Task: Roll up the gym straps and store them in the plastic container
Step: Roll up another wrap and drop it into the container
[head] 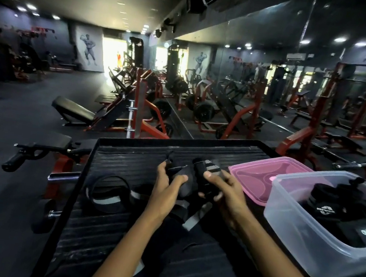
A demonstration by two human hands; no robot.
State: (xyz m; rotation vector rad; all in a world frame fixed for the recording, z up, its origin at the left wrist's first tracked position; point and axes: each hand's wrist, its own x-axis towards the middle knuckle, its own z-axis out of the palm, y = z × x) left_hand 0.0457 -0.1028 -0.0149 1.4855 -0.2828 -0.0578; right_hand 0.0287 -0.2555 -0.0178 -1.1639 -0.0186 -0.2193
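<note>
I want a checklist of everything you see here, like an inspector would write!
Surface: black ribbed platform, dusty streaks.
Job's things: black strap being rolled in both hands; another strap lies in a loop to the left; clear plastic container on the right already holds rolled straps.
Clutter: pink lid lies behind the container.
Hands: left hand and right hand both grip the strap, fingers curled round it.
Cables: nothing seen.
Surroundings: dim gym, red machines, weight bench, wall mirror, ceiling lights.
</note>
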